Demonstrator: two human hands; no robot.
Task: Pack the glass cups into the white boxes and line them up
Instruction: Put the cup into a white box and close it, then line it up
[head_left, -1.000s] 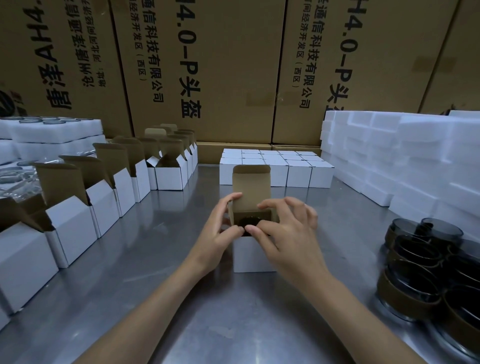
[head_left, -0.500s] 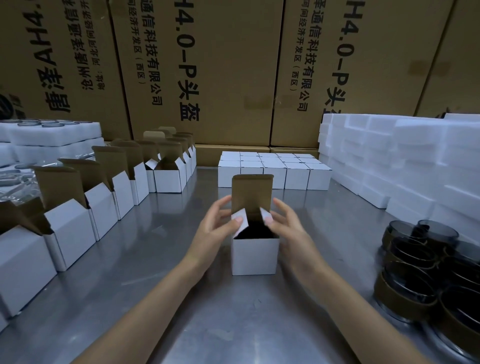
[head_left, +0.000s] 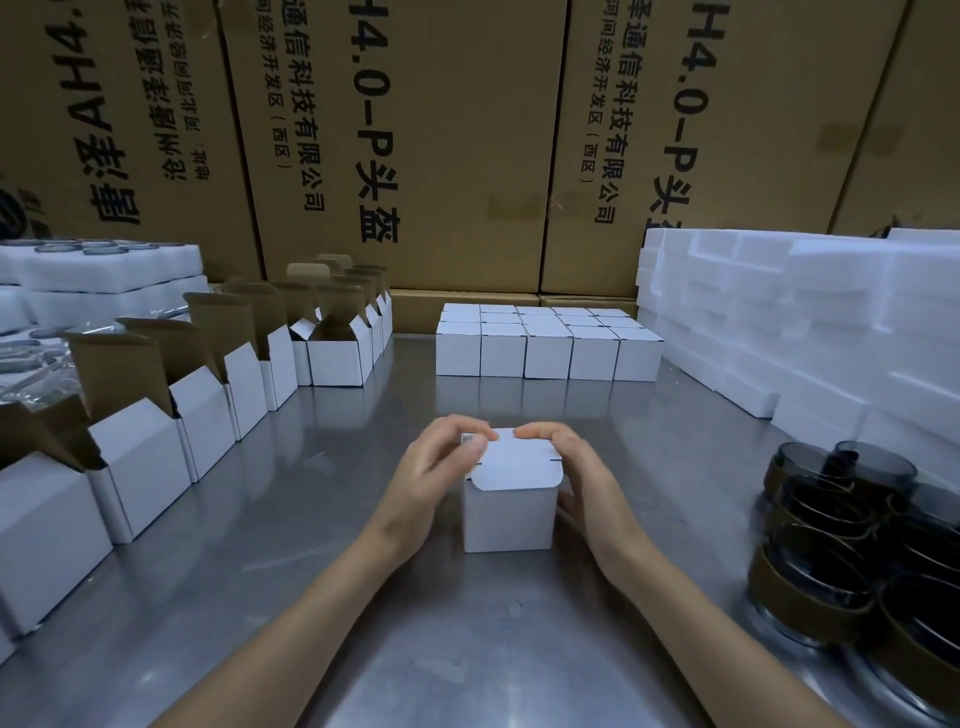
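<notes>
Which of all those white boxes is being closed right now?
The lone white box at the table's middle, gripped between both hands, lid folded down with its tuck tab still out. The others stand apart in rows.

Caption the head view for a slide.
Both hands fold the lid down on a white box on the steel table.

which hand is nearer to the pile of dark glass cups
Right. The right hand holds the right side of the white box, on the side where the glass cups lie. The left hand holds the box's left side, farther away.
</notes>
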